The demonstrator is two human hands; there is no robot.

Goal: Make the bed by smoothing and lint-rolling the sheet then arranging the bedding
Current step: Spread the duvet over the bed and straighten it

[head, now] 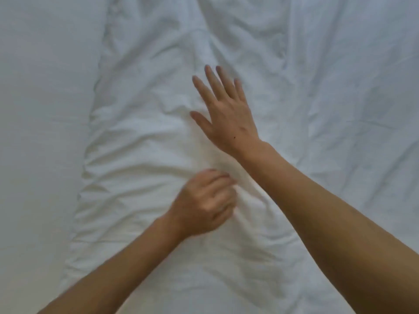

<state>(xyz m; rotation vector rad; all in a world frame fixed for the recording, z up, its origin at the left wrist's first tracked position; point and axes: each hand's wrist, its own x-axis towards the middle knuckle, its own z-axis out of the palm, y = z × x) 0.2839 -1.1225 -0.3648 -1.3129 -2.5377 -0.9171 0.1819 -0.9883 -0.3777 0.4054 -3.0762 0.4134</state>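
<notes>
Pressing flat on wrinkled white duvet (140, 137), right hand (229, 116) lies palm down, fingers spread, grip wide, holding nothing. Left hand (204, 205), nearer and blurred, curls fingers, grip narrow, bunching duvet fold. Smooth sheet (43, 109) lies beside duvet's left edge.

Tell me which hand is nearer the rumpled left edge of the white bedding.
Left. The left hand, fingers curled, sits low on the white bedding, closer to its rumpled left edge. The right hand lies flat, fingers spread, farther up and right.
</notes>
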